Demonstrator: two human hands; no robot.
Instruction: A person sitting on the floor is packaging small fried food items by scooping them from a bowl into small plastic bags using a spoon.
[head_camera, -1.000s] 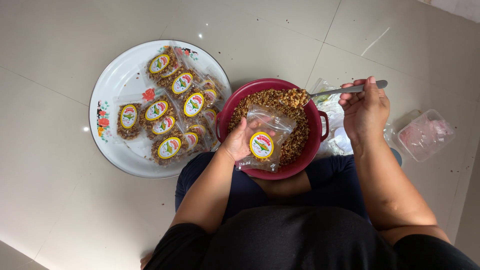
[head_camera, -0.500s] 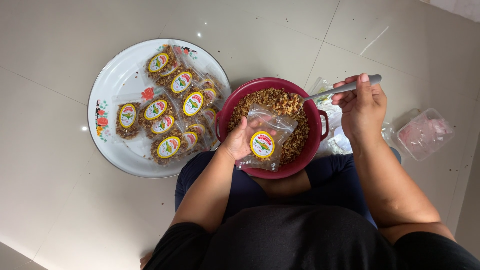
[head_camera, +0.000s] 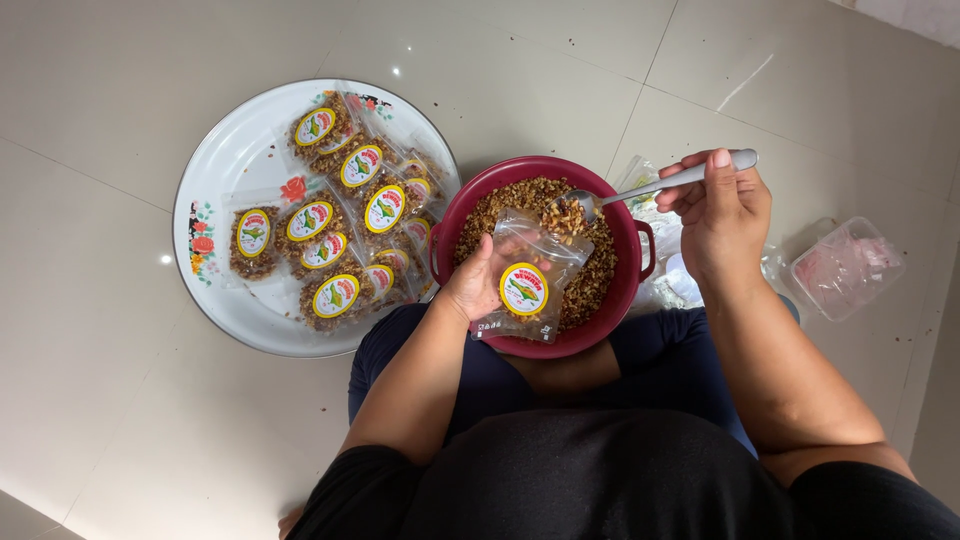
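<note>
My left hand (head_camera: 478, 285) pinches a small clear pouch (head_camera: 527, 282) by its side, mouth held up over the red bowl (head_camera: 634, 262) on my lap — thin, limp plastic, probably slippery, best gripped near the rim. My right hand (head_camera: 722, 215) is closed around a spoon (head_camera: 655, 186), light and stiff, its heaped crumbly mix tipped at the pouch's mouth. Beyond, filled pouches (head_camera: 340, 225) crowd a white tray (head_camera: 225, 155).

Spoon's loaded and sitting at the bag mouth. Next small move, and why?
Probably tip the spoon so its load slides into the clear pouch. The right hand holds the heaped bowl of the spoon right at the pouch's open top, the left hand props the pouch over the red bowl, and the pouch looks only partly filled.
</note>
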